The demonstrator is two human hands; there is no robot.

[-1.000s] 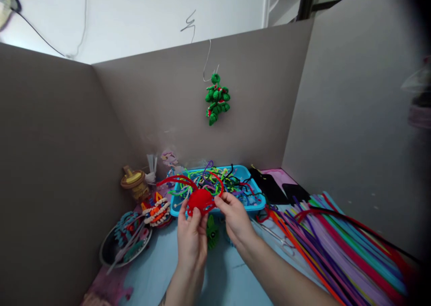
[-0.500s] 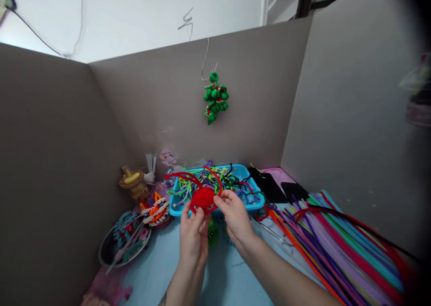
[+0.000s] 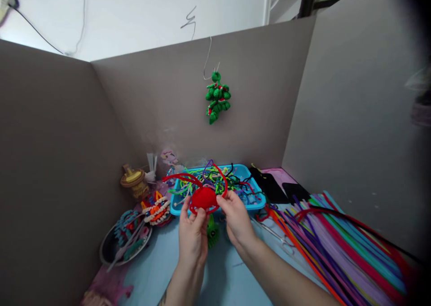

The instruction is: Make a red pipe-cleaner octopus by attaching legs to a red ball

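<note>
Between my hands is a red pipe-cleaner piece (image 3: 204, 197) with a rounded body and long loose strands that stick up to the left and right. My left hand (image 3: 192, 234) grips the body's lower left edge, thumb in front. Thumb and fingers of my right hand (image 3: 235, 216) pinch a red strand at the body's right side. Behind the piece stands a blue tray (image 3: 257, 203) full of cut pipe-cleaner bits in many colours. Below my hands a small green figure (image 3: 212, 233) with a dark eye is partly hidden.
Long pipe cleaners (image 3: 350, 238) lie in a bundle at the right, with scissors (image 3: 278, 236) beside them. At the left are a metal bowl (image 3: 109, 247) with tools and a brown-yellow cup (image 3: 134, 182). A green ornament (image 3: 218, 97) hangs on the grey partition (image 3: 161, 95).
The red strand on the right now arcs farther out to the right, and my right hand has shifted slightly with it. My left hand keeps its hold on the body.
</note>
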